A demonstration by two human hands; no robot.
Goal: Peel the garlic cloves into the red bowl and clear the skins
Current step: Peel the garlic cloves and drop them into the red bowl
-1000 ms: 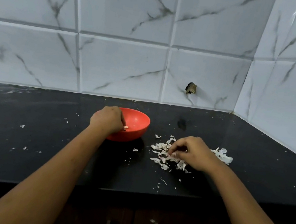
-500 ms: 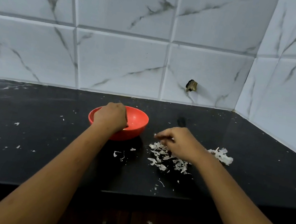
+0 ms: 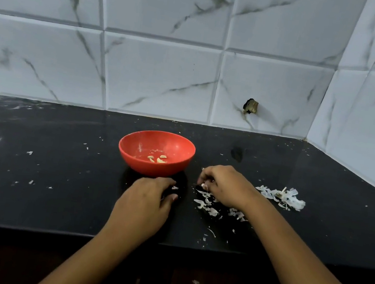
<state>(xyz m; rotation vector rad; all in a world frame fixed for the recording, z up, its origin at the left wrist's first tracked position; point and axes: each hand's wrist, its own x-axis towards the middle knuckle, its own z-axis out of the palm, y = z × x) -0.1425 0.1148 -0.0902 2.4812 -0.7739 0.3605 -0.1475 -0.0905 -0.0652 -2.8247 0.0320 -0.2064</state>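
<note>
1. The left hand (image 3: 145,206) is no longer reaching into the red bowl (image 3: 151,166) as it was half a second ago. It is now lying on the black countertop (image 3: 35,192) just in front of the bowl.
2. With that hand out of the way, the inside of the bowl is showing, and a few peeled garlic cloves (image 3: 157,159) are lying at its bottom.
3. The right hand (image 3: 226,186) is still working over the same scatter of garlic skins (image 3: 208,207), to the right of the bowl and apart from it.
4. The bowl is sitting just beyond the left hand's knuckles, not touching them. A single skin flake (image 3: 174,188) is lying beside that hand's fingertips.
5. The left hand's fingers are bending down toward the countertop with the thumb stretched alongside. Whether they are holding anything cannot be told.
6. The right hand's fingers are curling tightly, pinching a pale bit (image 3: 204,186) at their tips. Whether it is a clove or a skin is too small to tell.
7. A second heap of skins (image 3: 283,196) is lying further right, well apart from both hands.
</note>
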